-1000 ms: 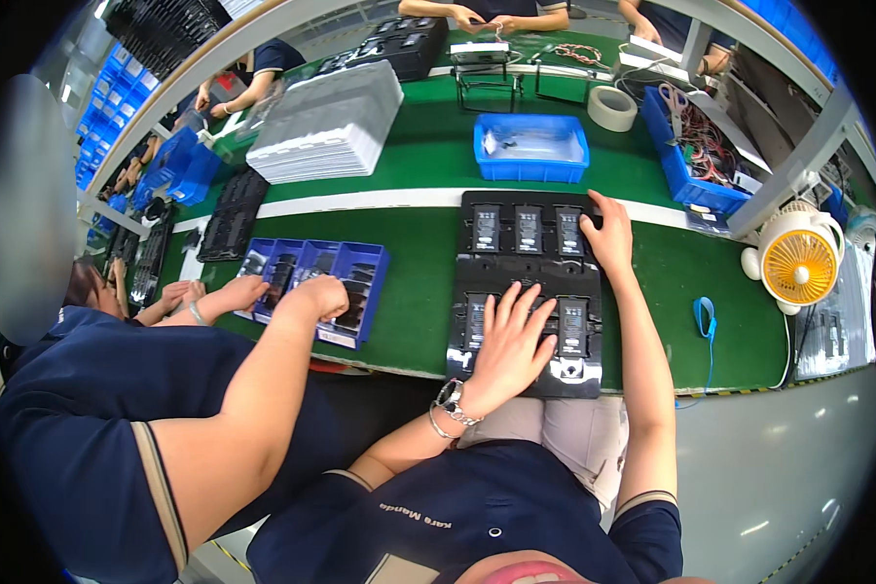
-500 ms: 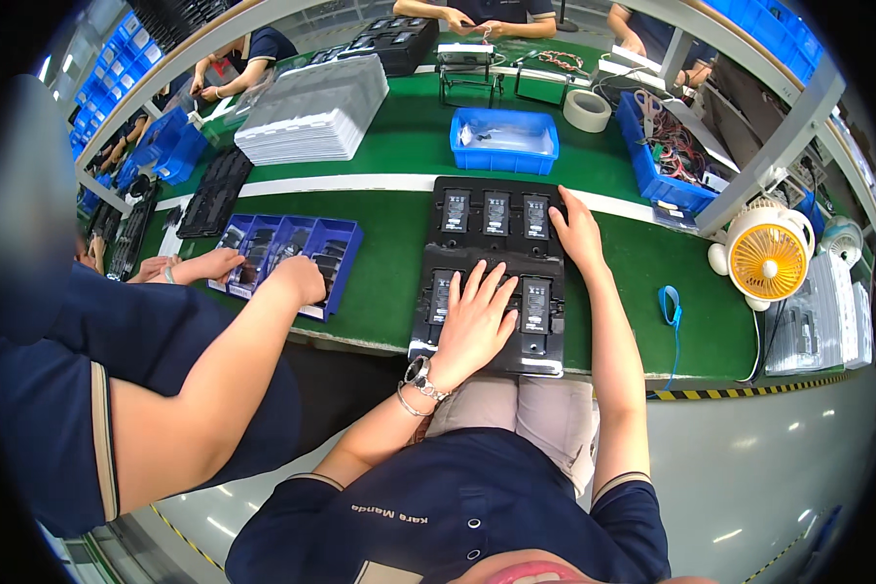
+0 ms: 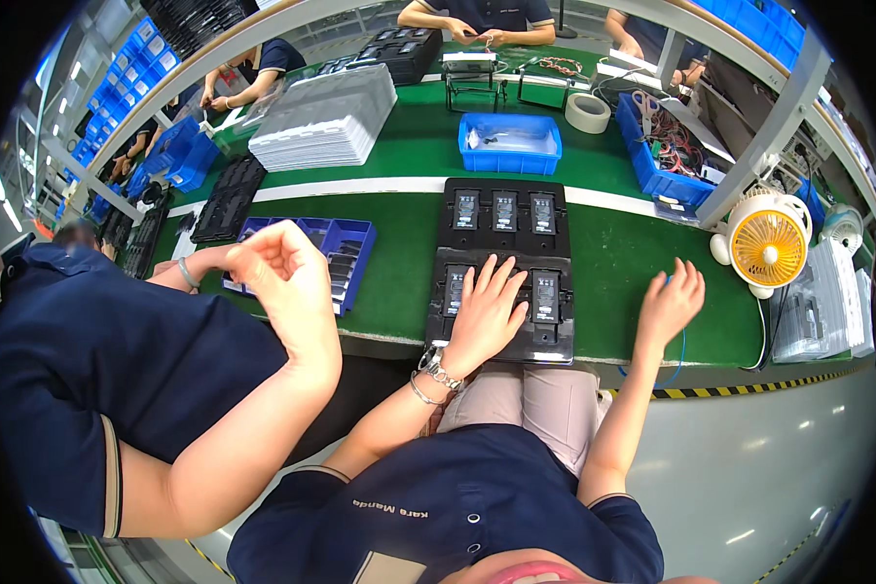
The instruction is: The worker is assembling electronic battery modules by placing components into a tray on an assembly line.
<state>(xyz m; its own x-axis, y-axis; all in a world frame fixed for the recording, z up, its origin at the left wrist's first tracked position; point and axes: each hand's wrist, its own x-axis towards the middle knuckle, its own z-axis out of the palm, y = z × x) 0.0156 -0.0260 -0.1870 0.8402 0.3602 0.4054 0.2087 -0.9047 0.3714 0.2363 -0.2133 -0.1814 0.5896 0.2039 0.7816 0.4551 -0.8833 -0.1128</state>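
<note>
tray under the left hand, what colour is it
Black; the compartmented tray shows best in the head view.

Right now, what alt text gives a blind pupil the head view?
A person's left hand spreads over a black plastic tray of dark rectangular packs on a green worktable; their right hand is at a thin blue cord, its grip unclear. A navy-shirted co-worker is at left; a white fan with a yellow front stands at right.
</note>
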